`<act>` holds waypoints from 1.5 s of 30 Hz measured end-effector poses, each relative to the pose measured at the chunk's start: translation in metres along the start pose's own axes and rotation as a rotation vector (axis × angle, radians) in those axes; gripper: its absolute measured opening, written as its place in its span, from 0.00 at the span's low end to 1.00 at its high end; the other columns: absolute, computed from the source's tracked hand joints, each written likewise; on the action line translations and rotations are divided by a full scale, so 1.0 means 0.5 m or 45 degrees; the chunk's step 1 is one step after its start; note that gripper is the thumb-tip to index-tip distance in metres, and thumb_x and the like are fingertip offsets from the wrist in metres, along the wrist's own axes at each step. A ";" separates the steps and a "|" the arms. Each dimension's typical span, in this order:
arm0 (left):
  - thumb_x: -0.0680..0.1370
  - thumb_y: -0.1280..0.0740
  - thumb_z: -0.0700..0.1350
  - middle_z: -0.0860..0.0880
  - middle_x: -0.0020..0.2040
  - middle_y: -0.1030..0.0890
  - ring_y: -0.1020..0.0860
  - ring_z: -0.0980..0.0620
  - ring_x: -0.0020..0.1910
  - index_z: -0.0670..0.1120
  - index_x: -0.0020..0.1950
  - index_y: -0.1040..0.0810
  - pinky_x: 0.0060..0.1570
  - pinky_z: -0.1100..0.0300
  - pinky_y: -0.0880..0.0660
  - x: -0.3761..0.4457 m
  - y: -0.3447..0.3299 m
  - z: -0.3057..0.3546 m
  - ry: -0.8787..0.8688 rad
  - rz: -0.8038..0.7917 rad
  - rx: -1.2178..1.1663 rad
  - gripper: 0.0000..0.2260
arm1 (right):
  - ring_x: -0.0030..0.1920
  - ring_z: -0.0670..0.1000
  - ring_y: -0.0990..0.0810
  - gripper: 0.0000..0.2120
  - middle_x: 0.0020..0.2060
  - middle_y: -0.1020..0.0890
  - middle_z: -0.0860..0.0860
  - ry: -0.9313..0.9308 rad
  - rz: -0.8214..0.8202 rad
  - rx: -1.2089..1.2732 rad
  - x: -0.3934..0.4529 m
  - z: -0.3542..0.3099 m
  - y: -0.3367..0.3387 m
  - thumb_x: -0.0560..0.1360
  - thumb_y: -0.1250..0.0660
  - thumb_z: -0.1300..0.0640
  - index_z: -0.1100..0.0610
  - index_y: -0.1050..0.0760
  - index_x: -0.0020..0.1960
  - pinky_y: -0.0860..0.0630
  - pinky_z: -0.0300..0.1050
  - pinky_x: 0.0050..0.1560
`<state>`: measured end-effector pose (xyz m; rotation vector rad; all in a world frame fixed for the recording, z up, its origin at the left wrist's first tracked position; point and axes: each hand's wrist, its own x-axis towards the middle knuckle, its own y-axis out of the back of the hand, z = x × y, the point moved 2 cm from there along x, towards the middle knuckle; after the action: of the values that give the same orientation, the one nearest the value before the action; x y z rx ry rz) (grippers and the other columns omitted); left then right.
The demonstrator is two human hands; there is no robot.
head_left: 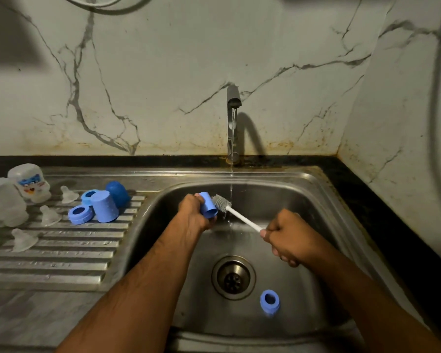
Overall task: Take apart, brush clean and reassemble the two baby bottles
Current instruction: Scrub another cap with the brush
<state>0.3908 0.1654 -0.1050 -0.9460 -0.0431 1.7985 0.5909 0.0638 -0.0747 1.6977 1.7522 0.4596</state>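
A steel sink [303,189] has its tap [233,118] running. On the drainboard [61,253] stand two upturned bottles [29,183], blue caps [104,206], rings [80,214] and clear teats [50,215]. Over the basin the left hand [192,212] grips a blue cap [208,208]. The right hand [289,236] clenches the brush [236,213], its bristles at the cap's mouth, under the stream. One ring [269,301] lies near the drain [233,277].

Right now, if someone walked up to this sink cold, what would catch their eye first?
Most likely the two hands over the basin: the left hand grips a blue cap while the right hand holds a white-handled brush at its mouth, under the running tap. Next, the blue and clear bottle parts on the drainboard at left, and one blue ring lying by the drain.
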 end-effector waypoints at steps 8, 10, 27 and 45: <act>0.84 0.46 0.39 0.36 0.61 0.28 0.27 0.38 0.59 0.38 0.71 0.32 0.58 0.42 0.29 -0.017 -0.015 -0.008 0.024 -0.097 -0.072 0.17 | 0.25 0.50 0.30 0.13 0.31 0.25 0.57 0.041 0.021 0.088 -0.005 -0.029 0.000 0.83 0.36 0.55 0.65 0.22 0.48 0.32 0.41 0.25; 0.84 0.49 0.40 0.37 0.60 0.27 0.27 0.39 0.57 0.39 0.72 0.32 0.60 0.42 0.30 -0.002 -0.003 0.004 0.070 -0.044 -0.120 0.18 | 0.23 0.49 0.32 0.13 0.30 0.26 0.58 0.006 -0.057 0.114 -0.014 -0.022 0.003 0.83 0.36 0.55 0.66 0.23 0.48 0.35 0.39 0.23; 0.82 0.46 0.31 0.38 0.58 0.29 0.29 0.39 0.59 0.37 0.73 0.35 0.57 0.37 0.31 -0.012 0.002 -0.004 -0.010 -0.125 0.240 0.19 | 0.18 0.49 0.32 0.18 0.22 0.26 0.55 -0.054 0.124 0.038 -0.015 0.003 0.060 0.81 0.34 0.56 0.71 0.22 0.41 0.34 0.38 0.21; 0.83 0.45 0.33 0.41 0.41 0.24 0.26 0.46 0.38 0.41 0.48 0.23 0.44 0.46 0.25 -0.006 -0.018 -0.031 -0.178 -0.187 0.654 0.12 | 0.28 0.49 0.23 0.14 0.26 0.21 0.52 -0.015 0.275 -0.217 0.014 -0.005 0.050 0.76 0.28 0.53 0.57 0.23 0.35 0.27 0.40 0.29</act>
<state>0.4078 0.1608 -0.1099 -0.4387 0.2453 1.6234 0.6081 0.0735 -0.0580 1.7691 1.4821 0.6731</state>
